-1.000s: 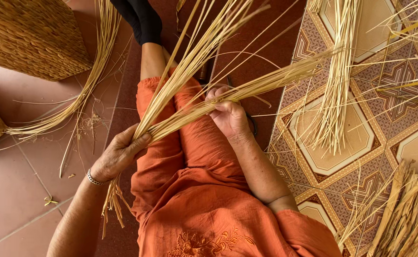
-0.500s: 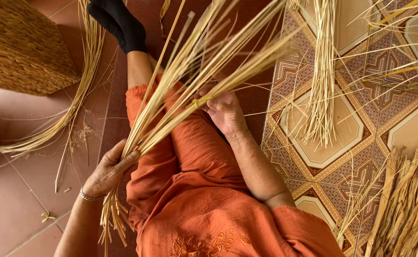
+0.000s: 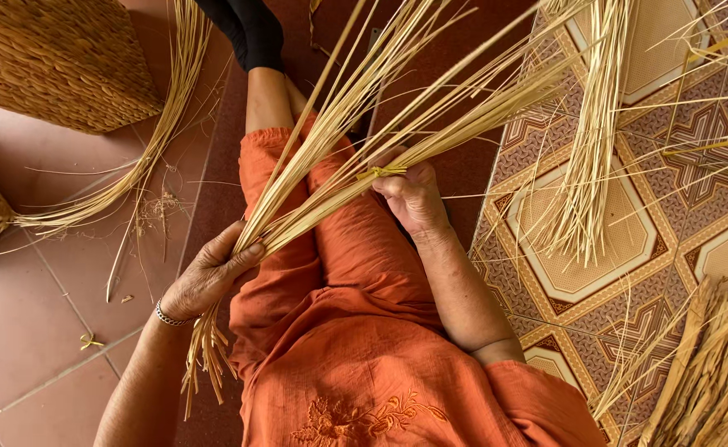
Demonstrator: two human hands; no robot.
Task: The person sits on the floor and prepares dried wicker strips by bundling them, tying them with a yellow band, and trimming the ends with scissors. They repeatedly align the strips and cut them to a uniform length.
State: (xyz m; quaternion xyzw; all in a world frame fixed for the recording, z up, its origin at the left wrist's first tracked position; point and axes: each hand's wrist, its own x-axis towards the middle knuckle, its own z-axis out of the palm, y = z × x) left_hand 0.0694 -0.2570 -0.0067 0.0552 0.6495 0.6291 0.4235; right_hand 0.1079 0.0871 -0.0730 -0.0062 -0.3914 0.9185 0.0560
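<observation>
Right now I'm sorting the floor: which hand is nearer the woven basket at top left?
Left. The left hand grips the straw bundle on the basket's side; the right hand holds it farther off, across the lap.

two hands (image 3: 215, 277) – two woven baskets (image 3: 66, 62)

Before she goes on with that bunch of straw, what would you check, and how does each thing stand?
1. Left hand has a grip on the straw bundle near its lower end: ok.
2. Right hand holds the bundle higher up, at a small yellow tie: ok.
3. Tie fully knotted: cannot tell.
4. Strands gathered above the right hand: not ok, they fan apart.
5. Bundle rests across the orange trousers, off the floor: ok.
6. More straw close by: ok, loose straw lies on the patterned floor.
</observation>
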